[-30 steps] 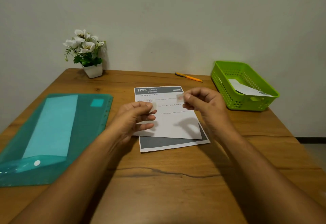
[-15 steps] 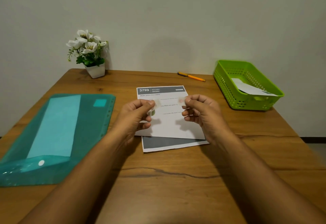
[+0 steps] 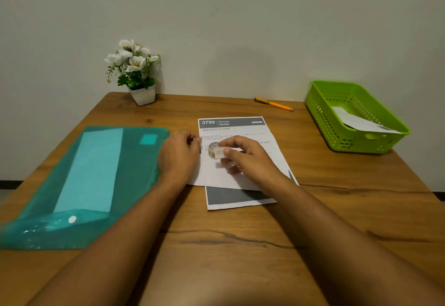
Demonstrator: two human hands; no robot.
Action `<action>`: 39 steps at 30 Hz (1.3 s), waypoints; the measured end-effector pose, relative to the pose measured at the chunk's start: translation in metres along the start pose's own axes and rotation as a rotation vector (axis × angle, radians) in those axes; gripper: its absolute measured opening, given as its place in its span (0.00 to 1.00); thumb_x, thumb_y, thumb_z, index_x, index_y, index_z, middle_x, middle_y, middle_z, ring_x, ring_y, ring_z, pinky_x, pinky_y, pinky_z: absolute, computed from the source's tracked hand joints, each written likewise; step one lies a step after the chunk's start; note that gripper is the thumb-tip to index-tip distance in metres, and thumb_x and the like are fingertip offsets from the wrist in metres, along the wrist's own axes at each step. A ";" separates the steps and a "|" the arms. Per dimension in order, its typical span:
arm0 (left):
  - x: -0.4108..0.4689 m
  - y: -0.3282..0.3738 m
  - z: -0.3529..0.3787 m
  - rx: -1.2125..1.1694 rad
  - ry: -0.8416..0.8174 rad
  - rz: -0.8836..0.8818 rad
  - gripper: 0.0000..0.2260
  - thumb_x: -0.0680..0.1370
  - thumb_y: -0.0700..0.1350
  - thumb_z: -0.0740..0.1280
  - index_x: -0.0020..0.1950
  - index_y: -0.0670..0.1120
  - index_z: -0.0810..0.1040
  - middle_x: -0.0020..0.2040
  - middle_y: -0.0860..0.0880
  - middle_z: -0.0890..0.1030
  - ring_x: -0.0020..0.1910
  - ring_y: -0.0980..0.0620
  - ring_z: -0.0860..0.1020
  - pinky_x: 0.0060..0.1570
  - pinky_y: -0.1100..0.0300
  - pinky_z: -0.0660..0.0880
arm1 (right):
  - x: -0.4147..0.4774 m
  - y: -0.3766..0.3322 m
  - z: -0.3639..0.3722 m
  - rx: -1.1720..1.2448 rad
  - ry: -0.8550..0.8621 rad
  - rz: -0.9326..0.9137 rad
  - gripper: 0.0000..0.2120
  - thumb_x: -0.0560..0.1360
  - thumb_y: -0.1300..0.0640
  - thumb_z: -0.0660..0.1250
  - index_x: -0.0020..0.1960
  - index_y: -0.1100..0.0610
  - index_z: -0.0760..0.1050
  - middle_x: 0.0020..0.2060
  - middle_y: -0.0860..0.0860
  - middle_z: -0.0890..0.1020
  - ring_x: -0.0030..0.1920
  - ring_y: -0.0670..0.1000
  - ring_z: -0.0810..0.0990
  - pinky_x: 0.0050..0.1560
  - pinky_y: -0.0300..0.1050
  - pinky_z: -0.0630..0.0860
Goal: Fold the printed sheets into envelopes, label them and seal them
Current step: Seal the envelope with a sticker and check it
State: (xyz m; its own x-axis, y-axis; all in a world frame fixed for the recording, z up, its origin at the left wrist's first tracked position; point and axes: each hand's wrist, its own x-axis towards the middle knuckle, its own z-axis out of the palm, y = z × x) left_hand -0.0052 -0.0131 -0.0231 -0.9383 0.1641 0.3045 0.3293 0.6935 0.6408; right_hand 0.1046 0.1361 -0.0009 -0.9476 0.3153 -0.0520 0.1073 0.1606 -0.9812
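A printed sheet (image 3: 232, 122) headed "3799 KITCHEN" lies at the table's middle, with a white folded part (image 3: 224, 178) over it and a grey band (image 3: 231, 196) showing at the near end. A small clear tape roll (image 3: 213, 148) sits on the paper between my hands. My right hand (image 3: 248, 159) pinches a short strip of tape (image 3: 220, 153) right beside the roll. My left hand (image 3: 179, 155) is at the sheet's left edge with its fingers curled. Whether those fingers hold anything is hidden.
A teal plastic folder (image 3: 96, 175) with paper inside covers the table's left side. A white pot of flowers (image 3: 142, 95) stands at the back left, an orange pen (image 3: 274, 104) at the back. A green basket (image 3: 321, 112) at the right holds a folded paper (image 3: 361, 122).
Both hands came down from above the sheet to the paper. The tape roll left my left hand's grip and now sits on the sheet. My right hand keeps a tape strip.
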 end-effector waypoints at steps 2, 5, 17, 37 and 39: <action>0.000 0.002 0.004 0.032 0.006 0.058 0.08 0.82 0.52 0.67 0.52 0.51 0.84 0.49 0.53 0.81 0.46 0.52 0.78 0.43 0.53 0.76 | 0.006 -0.002 0.005 -0.018 -0.015 0.003 0.09 0.84 0.57 0.66 0.60 0.51 0.82 0.55 0.46 0.84 0.52 0.51 0.86 0.48 0.46 0.84; -0.004 0.002 0.009 0.034 -0.019 0.115 0.08 0.82 0.52 0.68 0.53 0.51 0.84 0.50 0.53 0.82 0.48 0.51 0.78 0.44 0.52 0.76 | 0.011 -0.001 0.008 0.016 -0.047 0.037 0.10 0.84 0.59 0.63 0.61 0.53 0.82 0.55 0.52 0.86 0.52 0.50 0.87 0.49 0.45 0.83; -0.005 -0.004 0.010 -0.039 -0.162 0.136 0.10 0.83 0.55 0.66 0.56 0.55 0.86 0.47 0.57 0.84 0.51 0.51 0.79 0.55 0.42 0.76 | 0.019 0.008 0.006 0.204 -0.016 0.160 0.12 0.86 0.59 0.59 0.63 0.55 0.80 0.55 0.53 0.86 0.55 0.52 0.87 0.51 0.45 0.85; 0.009 0.006 -0.001 0.024 -0.281 0.069 0.11 0.84 0.51 0.64 0.53 0.49 0.86 0.46 0.55 0.81 0.41 0.58 0.76 0.36 0.63 0.67 | 0.012 0.011 0.013 -0.031 0.024 0.005 0.14 0.85 0.59 0.61 0.67 0.52 0.79 0.56 0.45 0.80 0.54 0.46 0.84 0.48 0.37 0.83; 0.007 0.006 -0.001 0.036 -0.277 0.083 0.11 0.84 0.51 0.64 0.54 0.50 0.86 0.48 0.55 0.83 0.41 0.58 0.77 0.36 0.63 0.68 | 0.012 0.011 0.013 -0.043 0.022 -0.001 0.14 0.85 0.59 0.61 0.67 0.52 0.80 0.58 0.46 0.80 0.54 0.45 0.84 0.47 0.36 0.83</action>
State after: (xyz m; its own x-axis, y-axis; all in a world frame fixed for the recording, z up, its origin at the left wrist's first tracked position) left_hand -0.0100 -0.0088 -0.0162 -0.9031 0.4032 0.1479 0.4069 0.6931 0.5949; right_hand 0.0904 0.1290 -0.0146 -0.9408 0.3356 -0.0469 0.1200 0.2006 -0.9723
